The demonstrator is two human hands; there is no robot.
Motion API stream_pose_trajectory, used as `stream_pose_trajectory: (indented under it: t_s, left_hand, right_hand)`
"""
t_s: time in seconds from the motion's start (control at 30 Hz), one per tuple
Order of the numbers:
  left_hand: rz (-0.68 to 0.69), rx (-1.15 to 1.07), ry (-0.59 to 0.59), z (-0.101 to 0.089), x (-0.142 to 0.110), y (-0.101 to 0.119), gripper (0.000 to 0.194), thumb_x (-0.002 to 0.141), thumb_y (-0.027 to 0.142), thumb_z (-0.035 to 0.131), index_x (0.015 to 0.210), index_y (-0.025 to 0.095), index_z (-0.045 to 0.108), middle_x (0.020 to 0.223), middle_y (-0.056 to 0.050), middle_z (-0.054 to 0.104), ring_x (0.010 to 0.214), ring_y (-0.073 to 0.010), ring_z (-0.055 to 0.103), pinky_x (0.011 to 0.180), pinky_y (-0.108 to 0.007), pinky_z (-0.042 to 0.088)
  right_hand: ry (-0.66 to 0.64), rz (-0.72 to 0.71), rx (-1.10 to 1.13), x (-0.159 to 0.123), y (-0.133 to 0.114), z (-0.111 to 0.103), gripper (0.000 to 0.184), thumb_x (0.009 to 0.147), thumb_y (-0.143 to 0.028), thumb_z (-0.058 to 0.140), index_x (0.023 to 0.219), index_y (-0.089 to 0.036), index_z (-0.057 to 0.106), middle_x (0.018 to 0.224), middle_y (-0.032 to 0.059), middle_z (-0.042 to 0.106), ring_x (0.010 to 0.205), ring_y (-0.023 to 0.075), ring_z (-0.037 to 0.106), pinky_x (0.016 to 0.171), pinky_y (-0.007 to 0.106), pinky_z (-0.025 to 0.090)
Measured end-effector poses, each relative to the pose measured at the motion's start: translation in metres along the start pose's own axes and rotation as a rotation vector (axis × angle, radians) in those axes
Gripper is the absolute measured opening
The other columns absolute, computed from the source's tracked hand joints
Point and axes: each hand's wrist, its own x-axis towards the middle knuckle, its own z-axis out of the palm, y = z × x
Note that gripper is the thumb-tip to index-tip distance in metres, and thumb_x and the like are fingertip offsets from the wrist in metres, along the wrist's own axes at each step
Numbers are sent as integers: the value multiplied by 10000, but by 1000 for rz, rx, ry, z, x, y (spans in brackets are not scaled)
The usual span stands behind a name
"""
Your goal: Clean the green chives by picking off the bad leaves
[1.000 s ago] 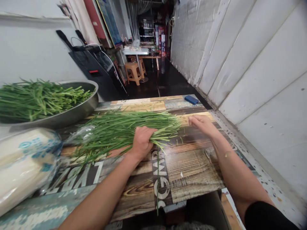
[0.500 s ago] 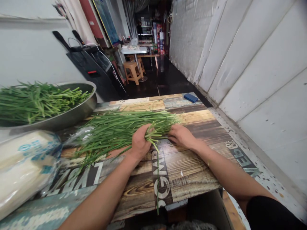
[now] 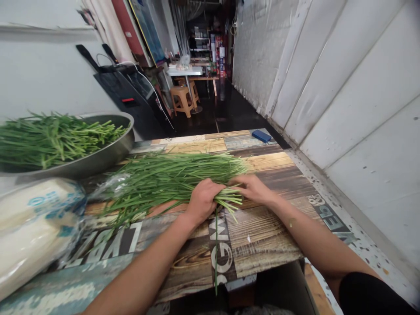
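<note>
A loose bunch of green chives [image 3: 164, 177] lies across the wood-print table [image 3: 262, 238], cut ends to the right. My left hand [image 3: 202, 199] is closed over the stalks near those ends, pressing them down. My right hand [image 3: 252, 187] rests at the cut ends with its fingers on the stalk tips, partly curled. One stray stalk [image 3: 215, 251] hangs toward the table's near edge.
A metal basin [image 3: 98, 153] full of more chives stands at the back left. A clear plastic bag with white contents [image 3: 33, 223] lies at the left. A small blue object [image 3: 261, 135] sits at the table's far edge. A white wall runs along the right.
My right hand came in from the right side of the table to the chive ends. My left hand slid slightly right along the bunch, keeping its hold.
</note>
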Motion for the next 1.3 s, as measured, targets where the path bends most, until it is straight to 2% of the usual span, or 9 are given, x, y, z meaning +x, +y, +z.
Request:
stream_pose_trajectory:
  t_s: [0.23, 0.43, 0.57, 0.63, 0.73, 0.87, 1.0, 1.17, 1.3]
  left_hand:
    - [73, 19, 46, -5, 2, 0, 249, 770, 107, 480, 935, 163, 658, 806, -66, 693, 721, -182, 532, 662, -310, 409]
    - [-6, -7, 204, -8, 1, -5, 268, 757, 79, 480, 933, 170, 661, 811, -60, 692, 730, -177, 554, 659, -298, 432]
    - [89, -2, 225, -7, -1, -6, 292, 777, 89, 493, 1018, 159, 642, 881, -74, 700, 760, -178, 576, 682, -315, 432]
    - [123, 36, 185, -7, -2, -6, 297, 790, 98, 492, 1046, 153, 631, 908, -80, 695, 771, -181, 565, 688, -319, 428]
    - [156, 120, 150, -9, -2, -5, 293, 804, 93, 482, 1052, 144, 629, 922, -83, 689, 768, -185, 535, 679, -319, 420]
    - [173, 186, 146, -11, -1, -2, 285, 815, 86, 472, 1048, 136, 629, 928, -83, 687, 766, -186, 517, 673, -317, 416]
    - [182, 213, 151, -12, -1, 1, 291, 819, 77, 460, 1050, 137, 626, 924, -78, 688, 760, -186, 511, 666, -316, 411]
    - [174, 246, 182, -10, -3, 1, 305, 799, 64, 461, 1047, 134, 624, 914, -85, 680, 776, -193, 520, 676, -318, 415]
    - [179, 264, 186, -9, -3, 2, 311, 786, 53, 452, 1032, 131, 625, 907, -89, 678, 774, -196, 521, 672, -318, 419]
  right_hand:
    - [-100, -63, -88, -2, 4, -19, 349, 859, -403, 529, 682, -139, 671, 603, 10, 599, 587, 109, 520, 571, 215, 373]
    - [354, 175, 87, -7, 11, -54, 324, 822, -436, 557, 757, -146, 689, 621, 9, 624, 541, 104, 498, 548, 234, 412]
    - [105, -6, -39, -6, 3, -39, 413, 805, -347, 596, 1175, -166, 609, 912, 55, 687, 662, 125, 570, 644, 259, 460]
    - [7, -95, -148, -5, -1, -25, 465, 821, -326, 584, 1253, -160, 554, 959, 80, 685, 687, 138, 578, 677, 275, 461]
    - [-28, -174, -215, -5, -5, -12, 364, 868, -342, 529, 1156, -140, 623, 959, 102, 691, 769, 163, 602, 728, 277, 451]
    - [-16, -86, -121, -4, -4, -13, 305, 888, -371, 501, 890, -147, 708, 778, 55, 693, 711, 148, 600, 680, 251, 437]
    - [124, 54, 150, -2, -4, -16, 255, 778, -401, 638, 788, -156, 709, 789, 41, 686, 720, 146, 595, 677, 261, 449]
    - [340, 328, 506, 1, 1, -18, 319, 660, -465, 711, 667, -154, 636, 548, -38, 546, 466, 72, 438, 477, 219, 350]
    - [477, 351, 503, 1, 3, -22, 518, 764, -557, 569, 440, -172, 448, 417, -40, 417, 413, 66, 369, 443, 222, 294]
